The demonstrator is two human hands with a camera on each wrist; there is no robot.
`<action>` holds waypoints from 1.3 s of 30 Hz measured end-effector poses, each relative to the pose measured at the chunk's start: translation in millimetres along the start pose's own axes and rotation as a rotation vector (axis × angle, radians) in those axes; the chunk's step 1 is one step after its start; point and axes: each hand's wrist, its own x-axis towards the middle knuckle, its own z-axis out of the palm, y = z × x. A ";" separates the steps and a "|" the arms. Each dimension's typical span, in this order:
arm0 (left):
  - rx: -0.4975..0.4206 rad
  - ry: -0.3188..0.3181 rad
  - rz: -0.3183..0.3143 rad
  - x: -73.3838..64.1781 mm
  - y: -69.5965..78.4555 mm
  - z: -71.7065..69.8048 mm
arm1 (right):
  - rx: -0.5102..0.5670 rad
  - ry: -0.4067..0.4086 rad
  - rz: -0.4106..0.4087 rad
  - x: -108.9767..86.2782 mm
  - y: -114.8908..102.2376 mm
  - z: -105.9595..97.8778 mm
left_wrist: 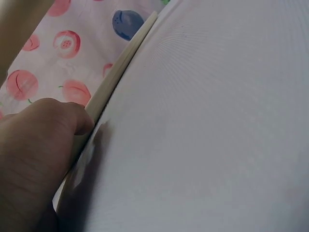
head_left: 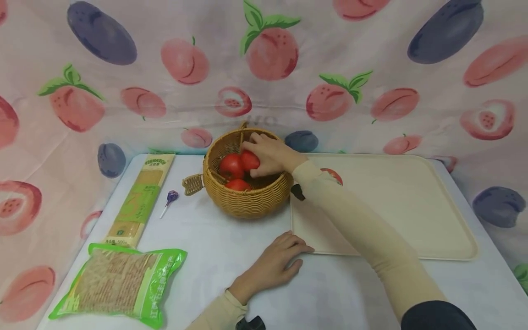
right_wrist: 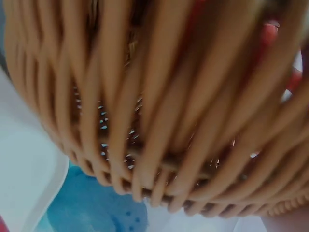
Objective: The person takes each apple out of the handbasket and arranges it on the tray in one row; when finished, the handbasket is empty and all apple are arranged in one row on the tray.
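A brown wicker basket (head_left: pixel 247 204) stands at the back middle of the table with several shiny red round fruits (head_left: pixel 232 166) inside. My right hand (head_left: pixel 268 153) reaches over its right rim, fingers and thumb around one red fruit (head_left: pixel 250 160). In the right wrist view the basket's woven side (right_wrist: pixel 159 96) fills the picture and hides that hand. My left hand (head_left: pixel 278 261) rests on the white table, fingertips at the near left corner of a cream tray (head_left: pixel 412 206). The left wrist view shows its thumb beside the tray's edge (left_wrist: pixel 120 65).
A red round thing (head_left: pixel 332 176) on the tray is partly behind my right sleeve. Left of the basket lie a lollipop (head_left: pixel 169 201), a long noodle pack (head_left: pixel 142 201) and a green-edged bag (head_left: pixel 119 284). A fruit-print cloth (head_left: pixel 272 101) hangs behind the table.
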 end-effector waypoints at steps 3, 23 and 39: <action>-0.003 0.002 -0.001 -0.1 0.8 -0.2 | 0.067 0.094 -0.004 -5.1 -1.6 -0.5; -0.015 0.004 0.004 -1.3 0.2 0.7 | 0.338 0.561 0.116 -39.7 -3.2 0.3; 0.013 -0.002 0.006 -1.1 1.3 0.2 | 0.524 0.717 0.094 -66.6 11.8 -1.0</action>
